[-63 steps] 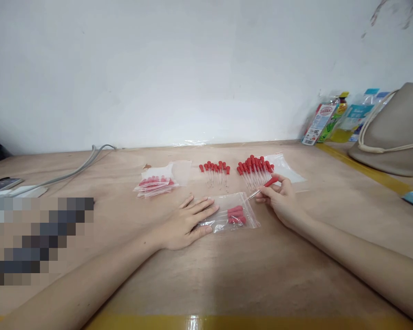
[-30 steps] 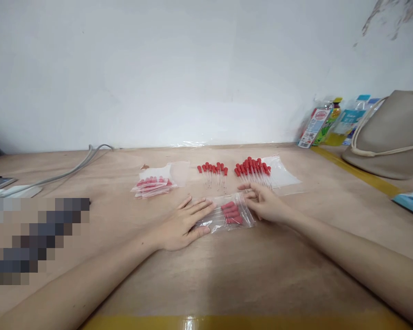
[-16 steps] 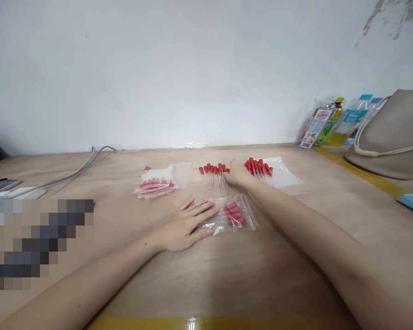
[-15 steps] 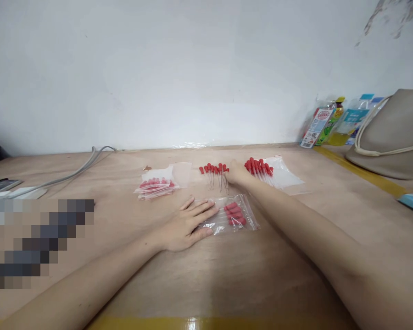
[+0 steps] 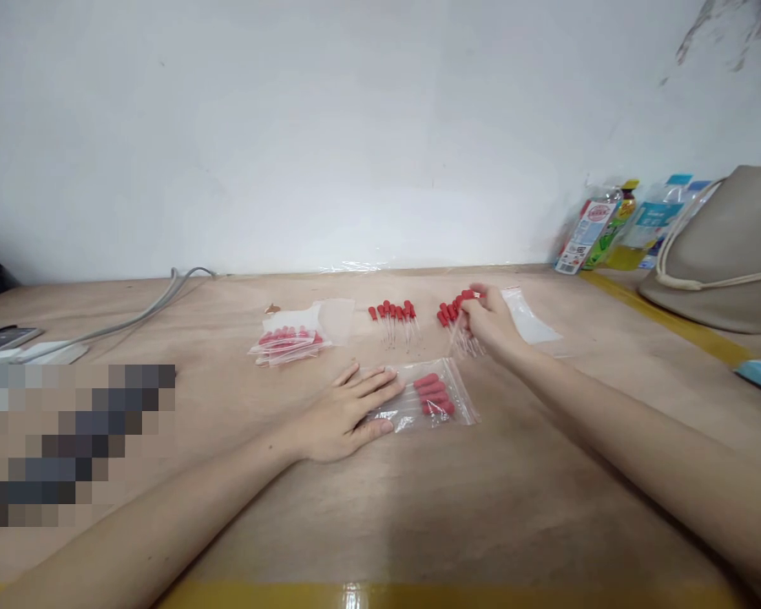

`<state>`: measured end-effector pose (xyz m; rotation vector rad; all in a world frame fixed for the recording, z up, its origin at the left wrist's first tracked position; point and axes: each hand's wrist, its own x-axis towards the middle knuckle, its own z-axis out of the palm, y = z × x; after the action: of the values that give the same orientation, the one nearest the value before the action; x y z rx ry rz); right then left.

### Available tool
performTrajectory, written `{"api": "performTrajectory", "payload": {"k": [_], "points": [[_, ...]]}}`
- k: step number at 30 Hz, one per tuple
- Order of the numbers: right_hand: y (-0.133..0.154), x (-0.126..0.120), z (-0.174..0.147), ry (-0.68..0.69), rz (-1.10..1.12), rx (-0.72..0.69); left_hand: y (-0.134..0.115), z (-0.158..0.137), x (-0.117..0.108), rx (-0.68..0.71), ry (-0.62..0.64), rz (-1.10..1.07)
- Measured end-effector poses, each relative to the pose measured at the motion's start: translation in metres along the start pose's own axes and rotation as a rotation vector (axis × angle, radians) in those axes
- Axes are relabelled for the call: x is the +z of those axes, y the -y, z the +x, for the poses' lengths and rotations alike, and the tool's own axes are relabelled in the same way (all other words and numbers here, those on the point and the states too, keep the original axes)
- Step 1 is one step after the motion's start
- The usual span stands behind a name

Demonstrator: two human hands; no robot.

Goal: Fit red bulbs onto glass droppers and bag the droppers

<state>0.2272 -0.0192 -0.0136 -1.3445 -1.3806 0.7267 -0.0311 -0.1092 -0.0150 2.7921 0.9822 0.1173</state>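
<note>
My left hand (image 5: 342, 414) lies flat with fingers spread on the left part of a clear zip bag (image 5: 402, 419). Inside the bag, several droppers with red rubber bulbs (image 5: 432, 393) lie side by side. My right hand (image 5: 491, 320) is over the right-hand pile of red-bulbed droppers (image 5: 447, 313), fingers pinched on a dropper (image 5: 455, 328) whose clear tube slants down to the left. The fingers partly hide the pile. Between the hands, farther back, lies a loose row of droppers (image 5: 391, 313).
Filled bags of droppers (image 5: 287, 342) are stacked at the left on white sheets. A white bag (image 5: 529, 317) lies under the right pile. Bottles (image 5: 640, 228) and a beige bag (image 5: 723, 241) stand at the right. A grey cable (image 5: 139, 317) runs along the left.
My right hand has moved right, from the end of the middle row to the right pile. The dropper at that row's right end is gone from there. My left hand has stayed put.
</note>
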Motion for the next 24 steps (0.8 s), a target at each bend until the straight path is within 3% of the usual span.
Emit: {"api": "performTrajectory", "payload": {"k": [2, 7, 16, 24], "points": [[-0.007, -0.016, -0.020, -0.137, 0.136, -0.016, 0.000, 0.000, 0.000, -0.006, 0.006, 0.005], [-0.018, -0.029, -0.053, -0.192, 0.326, 0.012, -0.001, 0.000, -0.001, -0.016, 0.014, 0.011], [-0.018, -0.009, -0.063, -0.133, 0.472, 0.101, -0.002, 0.000, -0.001, -0.010, -0.016, -0.011], [-0.018, -0.013, -0.072, -0.044, 0.475, 0.153, -0.001, 0.000, 0.000, -0.019, -0.006, -0.005]]}}
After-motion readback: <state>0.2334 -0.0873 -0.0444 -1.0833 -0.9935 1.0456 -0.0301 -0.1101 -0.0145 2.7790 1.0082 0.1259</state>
